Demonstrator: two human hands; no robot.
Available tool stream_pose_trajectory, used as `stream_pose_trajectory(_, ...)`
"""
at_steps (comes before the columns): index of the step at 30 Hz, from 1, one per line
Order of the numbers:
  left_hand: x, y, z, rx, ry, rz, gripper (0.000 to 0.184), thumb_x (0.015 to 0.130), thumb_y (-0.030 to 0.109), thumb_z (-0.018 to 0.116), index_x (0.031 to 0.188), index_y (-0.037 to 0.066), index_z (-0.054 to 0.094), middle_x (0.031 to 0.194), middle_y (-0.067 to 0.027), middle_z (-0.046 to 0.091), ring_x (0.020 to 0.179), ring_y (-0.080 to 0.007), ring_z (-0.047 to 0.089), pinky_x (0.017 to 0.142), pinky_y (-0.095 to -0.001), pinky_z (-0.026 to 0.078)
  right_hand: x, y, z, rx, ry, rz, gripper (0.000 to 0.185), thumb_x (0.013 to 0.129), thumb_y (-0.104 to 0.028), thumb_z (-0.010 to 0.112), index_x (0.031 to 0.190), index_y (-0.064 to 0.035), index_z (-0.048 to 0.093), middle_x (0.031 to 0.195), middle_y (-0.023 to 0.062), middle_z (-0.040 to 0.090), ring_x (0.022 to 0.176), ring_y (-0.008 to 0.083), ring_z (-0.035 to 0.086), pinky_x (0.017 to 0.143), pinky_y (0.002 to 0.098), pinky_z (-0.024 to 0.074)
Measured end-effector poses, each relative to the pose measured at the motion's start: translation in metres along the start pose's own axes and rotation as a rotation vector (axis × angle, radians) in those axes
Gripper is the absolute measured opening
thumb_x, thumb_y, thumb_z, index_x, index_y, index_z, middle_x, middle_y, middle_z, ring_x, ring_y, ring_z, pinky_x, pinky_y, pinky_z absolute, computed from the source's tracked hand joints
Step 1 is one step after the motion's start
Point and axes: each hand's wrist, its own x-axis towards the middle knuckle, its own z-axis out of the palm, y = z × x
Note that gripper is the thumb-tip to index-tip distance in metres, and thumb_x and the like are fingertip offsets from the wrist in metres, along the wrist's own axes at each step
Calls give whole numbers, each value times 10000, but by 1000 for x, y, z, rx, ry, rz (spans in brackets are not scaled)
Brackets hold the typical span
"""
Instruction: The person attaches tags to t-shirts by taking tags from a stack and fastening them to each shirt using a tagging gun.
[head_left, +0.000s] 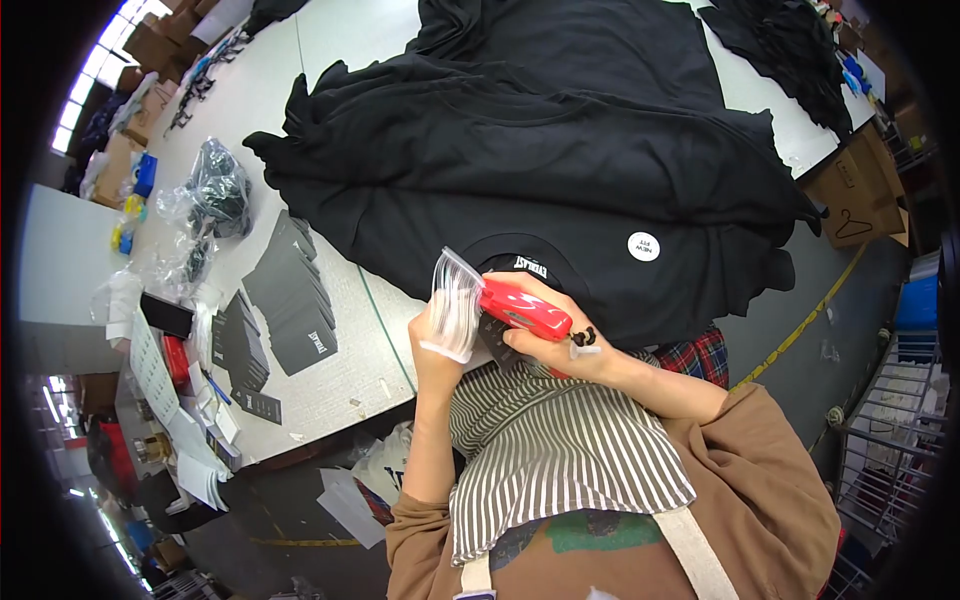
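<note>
Cardboard (pixel 855 225) stands on a gray floor (pixel 790 385) past the right side of a big pale desk (pixel 360 360). Lots of soft black shirts (pixel 600 170) lie in a heap on the desk, and the closest ones come right up to its near edge. One shirt has a round white sticker (pixel 644 246) on its front. The right hand (pixel 555 325) is closed around a shiny red tool (pixel 520 308), just by the shirt's neck, over the near edge of the desk. The left hand (pixel 430 335) is beside the front of the tool, partly behind a bunch of thin clear strands (pixel 457 305). I cannot tell if its fingers pinch anything, because the strands and the tool hide them. A dark card (pixel 495 340) peeks out under the tool, between the two hands. It looks like the step now is lining up the tool, the card and the neck of the shirt. From how they sit, a move here calls for a firm hold on the tool, a still card, and fingers kept away from the tip. Over on the left part of the desk, dark cards (pixel 300 310) are spread out like a fan, with a smaller stack (pixel 240 345) beside them. A clear bag (pixel 220 190) with dark things inside sits farther back.
</note>
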Motion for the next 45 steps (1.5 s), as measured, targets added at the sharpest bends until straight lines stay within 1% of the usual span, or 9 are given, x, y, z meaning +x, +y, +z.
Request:
stream_pose_trajectory(2, 0, -3, -4, 387, 9, 253, 100, 805, 45, 589, 875, -8, 638, 750, -48, 613, 580, -130, 499, 558, -263, 391, -6, -5, -8, -68, -31, -70, 573, 733, 33, 569, 1296, 1, 463, 1168, 113, 588, 976, 191, 586, 834, 292, 480)
stream_pose_trajectory(4, 0, 9, -24, 14, 44, -248, 102, 833, 73, 585, 794, -10, 630, 671, -23, 551, 547, -130, 435, 525, -276, 349, -13, -28, -28, 111, 31, -30, 543, 716, -25, 629, 1244, 13, 508, 1189, 152, 575, 1023, 252, 591, 895, 327, 465)
stream_pose_trajectory(8, 1, -4, -47, -109, -55, -55, 165, 879, 107, 565, 751, 7, 591, 563, 17, 441, 483, -81, 343, 459, -224, 280, -14, -44, -64, 135, -118, -149, 454, 715, -86, 673, 1148, 10, 575, 1151, 172, 576, 964, 274, 601, 839, 311, 474)
stream_pose_trajectory(12, 39, 33, -42, -924, 2, -657, 214, 919, 130, 534, 723, 43, 543, 517, 45, 385, 440, -35, 281, 415, -174, 228, 0, -43, -70, -1064, -607, -556, 559, 710, -170, 741, 1190, 3, 512, 1212, 225, 515, 936, 272, 609, 716, 291, 497)
stream_pose_trajectory(17, 42, 58, 2, -902, 106, -764, 195, 928, 140, 530, 757, 48, 547, 574, 17, 462, 449, -40, 349, 421, -167, 283, -30, -101, -70, -1248, -914, -296, 380, 585, -186, 752, 874, -17, 571, 796, 202, 588, 603, 268, 559, 509, 342, 464)
stream_pose_trajectory(23, 54, 73, 42, -868, 197, -894, 173, 940, 152, 526, 800, 54, 553, 644, -18, 558, 460, -46, 433, 429, -158, 353, -38, -99, -80, -1174, -877, -256, 375, 553, -137, 738, 854, -18, 547, 690, 147, 583, 604, 269, 560, 517, 337, 465)
stream_pose_trajectory(27, 36, 37, 14, -967, -149, -817, 153, 930, 149, 537, 873, 13, 578, 771, -76, 617, 555, -89, 538, 514, -182, 437, 1, -101, -102, -758, -834, -177, 372, 549, -101, 729, 859, -16, 541, 690, 138, 592, 628, 279, 568, 528, 337, 466)
stream_pose_trajectory(37, 49, 49, 17, -707, -170, -865, 170, 917, 153, 558, 925, -15, 583, 799, -100, 611, 600, -106, 557, 528, -195, 445, -19, -134, -91, -1188, -946, -327, 600, 561, -81, 696, 1125, -14, 500, 777, 100, 548, 720, 243, 536, 607, 317, 454)
stream_pose_trajectory(45, 61, 50, 13, -831, -147, -899, 158, 918, 130, 546, 923, -27, 567, 863, -143, 623, 647, -147, 600, 535, -198, 469, -24, -126, -88, -1136, -919, -294, 439, 538, -44, 705, 929, -9, 508, 749, 129, 582, 718, 273, 542, 617, 337, 451)
